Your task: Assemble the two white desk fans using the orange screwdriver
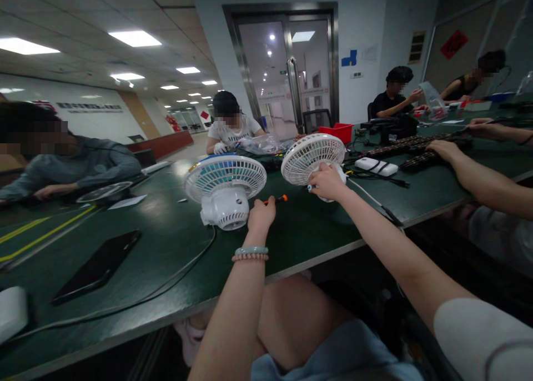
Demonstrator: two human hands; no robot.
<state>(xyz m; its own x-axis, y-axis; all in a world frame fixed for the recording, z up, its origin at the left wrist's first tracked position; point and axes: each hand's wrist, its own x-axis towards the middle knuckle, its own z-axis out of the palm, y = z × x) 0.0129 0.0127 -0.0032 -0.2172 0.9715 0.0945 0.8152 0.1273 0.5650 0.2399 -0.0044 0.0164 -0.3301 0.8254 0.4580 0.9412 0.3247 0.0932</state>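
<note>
My left hand (261, 215), with a bracelet at the wrist, is closed around a screwdriver (282, 199) with an orange and black handle. Just left of that hand, a white fan (227, 195) with blue blades rests on the table, its motor housing facing me. Further right, my right hand (327, 181) grips the back of a second white fan (314, 153), whose round grille tilts up. A small light-blue piece (310, 187) shows by the right fingertips; what it is I cannot tell. The right hand covers part of that fan's housing.
On the green table (166, 259) lie a black phone (97, 267), a grey cable (166, 285) and a white power adapter (377, 166). A red bin (337, 132) stands behind the fans. Co-workers sit around, and another person's hands (447, 150) are at the right.
</note>
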